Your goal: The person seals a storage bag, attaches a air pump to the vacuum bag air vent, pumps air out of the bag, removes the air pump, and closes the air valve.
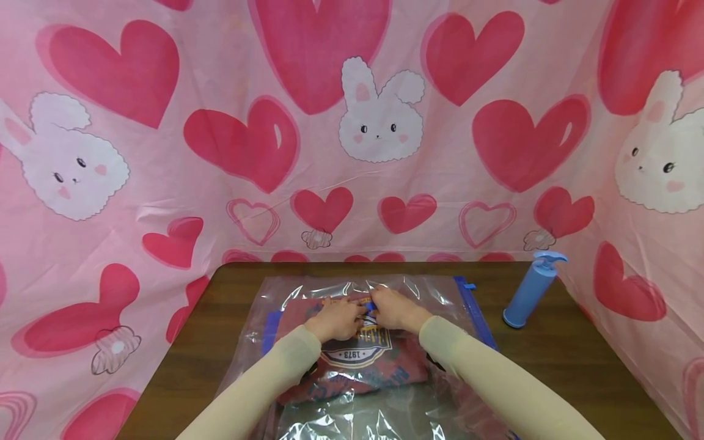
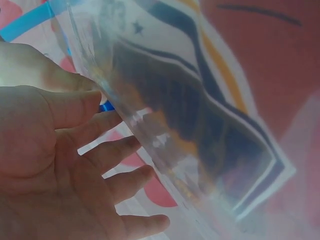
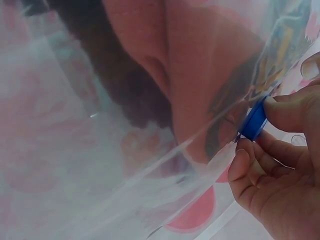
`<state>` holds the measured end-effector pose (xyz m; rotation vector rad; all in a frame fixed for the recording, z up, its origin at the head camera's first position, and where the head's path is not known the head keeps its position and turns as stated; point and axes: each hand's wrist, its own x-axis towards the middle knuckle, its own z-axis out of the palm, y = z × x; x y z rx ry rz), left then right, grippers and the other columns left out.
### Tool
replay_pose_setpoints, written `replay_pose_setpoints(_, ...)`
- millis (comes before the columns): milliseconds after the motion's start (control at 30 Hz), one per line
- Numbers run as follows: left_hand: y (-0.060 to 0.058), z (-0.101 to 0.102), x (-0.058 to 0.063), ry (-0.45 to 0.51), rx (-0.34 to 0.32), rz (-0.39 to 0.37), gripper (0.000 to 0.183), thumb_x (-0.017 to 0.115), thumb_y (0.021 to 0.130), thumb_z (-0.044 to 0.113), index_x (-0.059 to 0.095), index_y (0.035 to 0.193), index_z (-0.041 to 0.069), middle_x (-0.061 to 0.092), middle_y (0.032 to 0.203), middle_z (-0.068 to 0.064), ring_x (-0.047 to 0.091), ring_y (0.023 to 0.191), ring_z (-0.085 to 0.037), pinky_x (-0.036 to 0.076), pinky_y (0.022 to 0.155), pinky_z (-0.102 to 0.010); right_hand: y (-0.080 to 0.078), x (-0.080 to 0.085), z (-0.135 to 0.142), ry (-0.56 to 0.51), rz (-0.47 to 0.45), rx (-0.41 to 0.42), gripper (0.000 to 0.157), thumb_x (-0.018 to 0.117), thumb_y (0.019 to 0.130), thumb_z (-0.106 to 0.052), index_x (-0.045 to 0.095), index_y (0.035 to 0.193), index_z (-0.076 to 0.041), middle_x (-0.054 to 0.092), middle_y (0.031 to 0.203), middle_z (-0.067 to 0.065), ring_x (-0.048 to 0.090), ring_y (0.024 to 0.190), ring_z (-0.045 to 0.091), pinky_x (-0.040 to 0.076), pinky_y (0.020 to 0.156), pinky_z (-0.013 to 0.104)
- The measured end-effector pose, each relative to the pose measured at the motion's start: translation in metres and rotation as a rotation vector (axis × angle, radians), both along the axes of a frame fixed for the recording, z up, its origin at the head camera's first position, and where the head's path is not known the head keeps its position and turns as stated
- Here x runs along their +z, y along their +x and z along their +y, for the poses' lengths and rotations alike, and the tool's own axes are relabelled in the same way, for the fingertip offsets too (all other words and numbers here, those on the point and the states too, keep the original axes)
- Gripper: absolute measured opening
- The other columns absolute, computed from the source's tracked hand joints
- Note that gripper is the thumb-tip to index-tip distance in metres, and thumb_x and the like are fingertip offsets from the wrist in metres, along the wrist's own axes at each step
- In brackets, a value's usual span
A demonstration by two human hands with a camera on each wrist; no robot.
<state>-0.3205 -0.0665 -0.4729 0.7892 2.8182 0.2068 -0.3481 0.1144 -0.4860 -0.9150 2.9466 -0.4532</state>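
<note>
Folded red clothing (image 1: 404,363) with a printed "1973" badge lies inside a clear plastic storage bag (image 1: 324,421). At the far part of the bag, above the clothing, is a round blue valve cap (image 3: 255,120). My right hand (image 1: 393,308) pinches this cap between thumb and fingers, as the right wrist view shows. Close beside it, my left hand (image 1: 341,319) touches the plastic with its fingers spread and fairly straight. In the left wrist view only a sliver of the blue cap (image 2: 106,106) shows near the left thumb.
A blue hand pump (image 1: 529,293) stands on the brown table (image 1: 577,366) to the right. Along the plastic's right side runs a blue zip strip (image 1: 475,311) with a small slider (image 1: 470,286). Pink cloth (image 1: 385,183) with hearts and rabbits hangs behind and at both sides.
</note>
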Motion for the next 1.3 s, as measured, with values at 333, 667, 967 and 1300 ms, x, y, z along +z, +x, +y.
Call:
replay_pose_setpoints(333,-0.0015,-0.0019,0.0037,0.001,0.004,0.001,0.043,0.060,0.106,0.024,0.063,0.147,0.015,0.051,0.159,-0.006,0.046,0.144,-0.037,0.028,0.110,-0.079,-0.0046,0.0041,0.0011,0.041,0.027,0.007,0.032,0.082,0.089,-0.019,0.066,0.109,0.001,0.064,0.099,0.010,0.067,0.090,0.027,0.058,0.080,0.045)
replay_pose_setpoints(667,-0.0002,-0.0022,0.0051,0.006,0.001,-0.002,0.041,0.060,0.106,0.023,0.064,0.146,0.014,0.053,0.156,-0.007,0.048,0.142,-0.039,0.028,0.109,-0.080,-0.0015,0.0034,0.0001,0.011,0.042,-0.050,0.035,0.084,0.091,-0.030,0.067,0.103,-0.002,0.064,0.090,0.006,0.064,0.081,0.022,0.057,0.075,0.042)
replay_pose_setpoints(967,0.0009,-0.0017,0.0041,0.023,0.000,-0.009,0.043,0.061,0.105,0.022,0.064,0.146,0.013,0.054,0.156,-0.009,0.047,0.143,-0.040,0.028,0.110,-0.079,0.0010,0.0011,-0.0006,-0.029,0.062,-0.049,0.026,0.085,0.088,-0.019,0.067,0.096,-0.002,0.065,0.089,0.008,0.064,0.079,0.023,0.057,0.072,0.045)
replay_pose_setpoints(1300,0.0042,0.0006,0.0018,0.013,0.015,-0.020,0.042,0.060,0.105,0.023,0.064,0.147,0.014,0.053,0.156,-0.007,0.045,0.145,-0.037,0.027,0.110,-0.079,0.0033,0.0007,-0.0001,-0.008,0.033,-0.036,0.026,0.084,0.086,-0.012,0.068,0.102,0.000,0.064,0.097,0.010,0.065,0.083,0.026,0.058,0.075,0.046)
